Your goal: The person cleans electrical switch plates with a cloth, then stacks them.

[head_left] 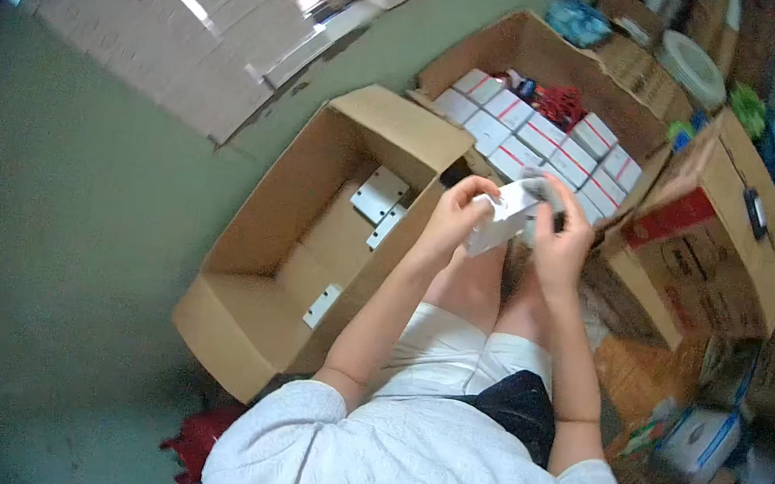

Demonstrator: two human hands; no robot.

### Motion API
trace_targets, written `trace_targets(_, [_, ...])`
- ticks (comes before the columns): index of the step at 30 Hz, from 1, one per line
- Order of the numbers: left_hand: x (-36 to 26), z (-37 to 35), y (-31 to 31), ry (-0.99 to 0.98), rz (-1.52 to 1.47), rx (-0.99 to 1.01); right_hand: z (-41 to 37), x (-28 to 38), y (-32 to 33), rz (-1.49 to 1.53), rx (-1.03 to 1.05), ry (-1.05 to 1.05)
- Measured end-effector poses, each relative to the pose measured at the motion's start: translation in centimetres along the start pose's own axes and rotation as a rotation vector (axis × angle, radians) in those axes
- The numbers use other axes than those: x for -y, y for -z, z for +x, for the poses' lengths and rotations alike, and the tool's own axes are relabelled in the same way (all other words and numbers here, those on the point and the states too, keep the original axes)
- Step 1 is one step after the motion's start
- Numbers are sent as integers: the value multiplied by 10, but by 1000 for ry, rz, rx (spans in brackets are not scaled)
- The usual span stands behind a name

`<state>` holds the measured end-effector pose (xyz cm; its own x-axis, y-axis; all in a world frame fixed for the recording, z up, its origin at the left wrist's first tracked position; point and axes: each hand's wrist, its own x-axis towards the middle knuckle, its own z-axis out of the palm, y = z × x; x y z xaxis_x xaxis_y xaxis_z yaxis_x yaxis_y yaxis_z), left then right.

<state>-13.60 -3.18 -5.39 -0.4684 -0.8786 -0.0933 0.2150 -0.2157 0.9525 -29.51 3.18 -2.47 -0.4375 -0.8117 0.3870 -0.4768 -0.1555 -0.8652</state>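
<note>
In front of my lap, a small white box (499,226) is held up between both hands. My left hand (457,214) grips its left side, thumb on top. My right hand (560,245) is closed at the other end, its fingers curled around a blurred grey-white part (542,188) that looks like a flap; motion blur hides the detail. To the left stands an open cardboard carton (245,306) with a few white boxes (379,193) with dark dots inside it. Beyond my hands, another open carton (495,39) holds rows of white boxes with red stripes (543,137).
A closed cardboard box (714,243) with a dark device (756,213) on it stands at the right. Behind it are a white round roll (692,69) and a blue plastic bag (577,21). A blue-and-white package (698,446) lies lower right. A green wall (86,200) bounds the left.
</note>
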Motion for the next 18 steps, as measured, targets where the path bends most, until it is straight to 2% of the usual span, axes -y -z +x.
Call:
trace_targets(1, [0,1,7,32,-137,-138,2,-2,2,-10,-20,-28])
trace_targets(2, [0,-1,11,-40,-189,-241,3,-18,2,5,-49,-34])
trace_targets(5, [-1,-6,21,-133,-392,-218,4,-24,0,162,2,-279])
trace_targets(6, [-4,-9,20,-146,-413,-255,1,-20,-3,140,36,-237])
trace_targets(7, [-6,-10,18,-108,-352,-177,2,-11,-6,134,71,-228])
trace_targets(9, [-2,-7,20,-16,-251,24,3,7,-11,95,-60,-97])
trace_targets(10, [-11,-13,17,56,-184,104,9,3,-8,40,-57,-101])
trace_targets(11, [-18,-19,13,134,-120,189,10,2,-7,30,-36,-107])
trace_targets(12, [-3,-14,18,102,-46,333,14,9,-3,104,46,-161])
trace_targets(13, [6,-11,19,159,4,382,17,13,0,178,122,-213])
trace_targets(14, [13,-8,17,117,-25,451,12,12,-3,291,183,-190])
trace_targets(15, [21,-5,16,73,-53,518,10,13,-4,93,206,-87])
trace_targets(16, [32,1,20,75,-65,516,6,6,-5,17,190,-40])
trace_targets(18, [44,7,23,-48,124,348,2,0,-4,-66,185,0])
